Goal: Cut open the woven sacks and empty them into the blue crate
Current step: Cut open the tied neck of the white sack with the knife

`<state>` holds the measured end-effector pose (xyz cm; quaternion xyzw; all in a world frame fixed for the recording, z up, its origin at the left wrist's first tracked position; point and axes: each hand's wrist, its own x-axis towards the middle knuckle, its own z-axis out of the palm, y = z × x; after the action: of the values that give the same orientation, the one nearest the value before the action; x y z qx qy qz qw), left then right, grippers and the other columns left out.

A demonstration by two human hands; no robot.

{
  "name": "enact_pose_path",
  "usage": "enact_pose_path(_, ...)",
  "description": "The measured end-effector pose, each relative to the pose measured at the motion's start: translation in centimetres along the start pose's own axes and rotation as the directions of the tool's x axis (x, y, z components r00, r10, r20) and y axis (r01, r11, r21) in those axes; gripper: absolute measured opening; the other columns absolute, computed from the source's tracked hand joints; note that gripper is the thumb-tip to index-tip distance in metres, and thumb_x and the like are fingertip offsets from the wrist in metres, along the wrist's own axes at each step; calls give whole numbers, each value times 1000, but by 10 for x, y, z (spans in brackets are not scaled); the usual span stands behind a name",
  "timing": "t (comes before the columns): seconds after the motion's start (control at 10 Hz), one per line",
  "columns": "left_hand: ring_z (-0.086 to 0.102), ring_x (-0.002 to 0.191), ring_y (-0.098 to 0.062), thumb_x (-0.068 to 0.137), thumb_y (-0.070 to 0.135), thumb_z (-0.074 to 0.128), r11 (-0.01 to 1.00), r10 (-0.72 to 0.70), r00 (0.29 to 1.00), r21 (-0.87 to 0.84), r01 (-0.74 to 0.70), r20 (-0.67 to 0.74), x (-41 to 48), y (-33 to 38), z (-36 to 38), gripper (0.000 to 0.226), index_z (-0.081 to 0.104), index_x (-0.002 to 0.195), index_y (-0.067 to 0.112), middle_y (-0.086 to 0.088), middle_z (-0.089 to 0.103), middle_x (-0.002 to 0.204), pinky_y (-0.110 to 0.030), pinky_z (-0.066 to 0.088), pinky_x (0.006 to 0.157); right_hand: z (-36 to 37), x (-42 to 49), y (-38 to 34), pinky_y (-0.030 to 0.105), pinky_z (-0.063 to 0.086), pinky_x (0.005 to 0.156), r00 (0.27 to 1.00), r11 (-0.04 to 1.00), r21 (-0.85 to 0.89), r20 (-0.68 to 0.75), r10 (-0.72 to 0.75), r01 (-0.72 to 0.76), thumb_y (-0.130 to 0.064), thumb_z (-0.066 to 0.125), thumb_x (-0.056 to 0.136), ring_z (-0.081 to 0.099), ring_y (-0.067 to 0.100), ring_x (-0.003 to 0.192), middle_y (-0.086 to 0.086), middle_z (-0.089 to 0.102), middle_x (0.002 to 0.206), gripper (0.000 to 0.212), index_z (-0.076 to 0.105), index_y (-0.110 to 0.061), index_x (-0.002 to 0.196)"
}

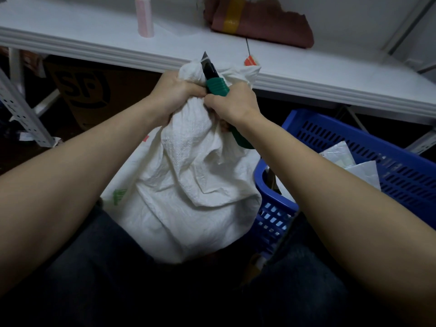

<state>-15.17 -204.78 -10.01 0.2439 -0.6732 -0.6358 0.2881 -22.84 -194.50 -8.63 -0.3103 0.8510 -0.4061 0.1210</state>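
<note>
Hands meet at the top of a white woven sack (188, 185). The left hand (172, 95) squeezes the bunched top, and its fingers (192, 90) are curled tight round the cloth. The right hand (232, 102) grips a green knife (215, 84), with its fingers clenched round the handle. The dark blade sticks up past the top of the sack and points toward the white surface (118, 43). The blade lies against the bunched cloth, but it is too hard to tell if it cuts in.

The sack stands full and wrinkled between the person's legs, which are in dark trousers. The blue crate (354, 138) stands just beside the sack on the right, with white papers (342, 156) inside it.

On the surface are a pink roll (144, 17), a brown bag (264, 24) with yellow tape on it, and a small orange thing (250, 60). Under the surface are a cardboard box (87, 90) with black letters and a grey metal post (18, 107) full of holes.
</note>
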Motion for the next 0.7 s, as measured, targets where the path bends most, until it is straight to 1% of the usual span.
enact_pose_path(0.1, 64, 78, 1, 71, 8, 74, 918, 211, 977, 336, -209, 30, 2, -10, -9, 22, 71, 92, 15, 2, 71, 89, -18, 51, 76, -1, -8, 4, 37, 52, 54, 996, 998, 47, 71, 46, -50, -26, 66, 69, 53, 24, 54, 9, 57, 67, 18, 57, -11, 71)
enact_pose_path(0.2, 61, 79, 6, 74, 8, 72, 817, 346, 937, 479, -321, 39, 2, -14, -11, 28, 69, 102, 12, -1, 69, 96, -14, 49, 73, -2, -13, 1, 27, 43, 44, 987, 987, 118, 128, 95, -110, -15, 64, 72, 42, 19, 39, 5, 50, 52, 12, 55, -9, 66)
enact_pose_path(0.3, 64, 86, -19, 72, 4, 58, 650, 496, 866, 634, -419, 64, 2, -17, -14, 28, 68, 97, 8, -8, 70, 91, -28, 46, 70, -5, -16, -9, 19, 31, 40, 932, 920, 273, 306, 195, -282, -1, 58, 75, 29, 14, 31, 1, 38, 39, 25, 43, -11, 57)
enact_pose_path(0.4, 62, 81, -26, 69, 2, 53, 592, 519, 852, 691, -415, 67, 3, -20, -14, 24, 66, 89, 3, -14, 69, 84, -31, 42, 65, 0, -21, -18, 16, 30, 39, 885, 889, 284, 404, 230, -360, 0, 54, 78, 26, 11, 28, -2, 34, 35, 32, 39, -14, 54)
enact_pose_path(0.5, 60, 76, -30, 68, -1, 53, 525, 556, 828, 745, -413, 67, 4, -19, -13, 21, 63, 85, 1, -17, 65, 80, -33, 39, 61, -11, -13, -18, 13, 29, 38, 834, 887, 237, 496, 240, -396, -3, 50, 81, 24, 8, 27, -5, 31, 33, 36, 35, -17, 52)
enact_pose_path(0.6, 57, 73, -33, 66, -1, 52, 498, 568, 820, 765, -408, 68, 3, -18, -18, 17, 60, 81, -1, -18, 62, 76, -31, 33, 58, -21, -11, -17, 15, 27, 38, 802, 897, 177, 541, 255, -404, -6, 48, 84, 25, 10, 29, -3, 29, 34, 38, 31, -17, 53)
enact_pose_path(0.7, 53, 82, -28, 62, -1, 59, 330, 508, 692, 626, -707, 514, -13, -22, -10, 24, 62, 86, 0, -18, 62, 81, -31, 34, 66, 2, -4, 0, 31, 33, 51, 880, 911, 133, 345, 326, -390, 6, 36, 86, 42, 28, 49, 8, 42, 58, 26, 44, -10, 68)
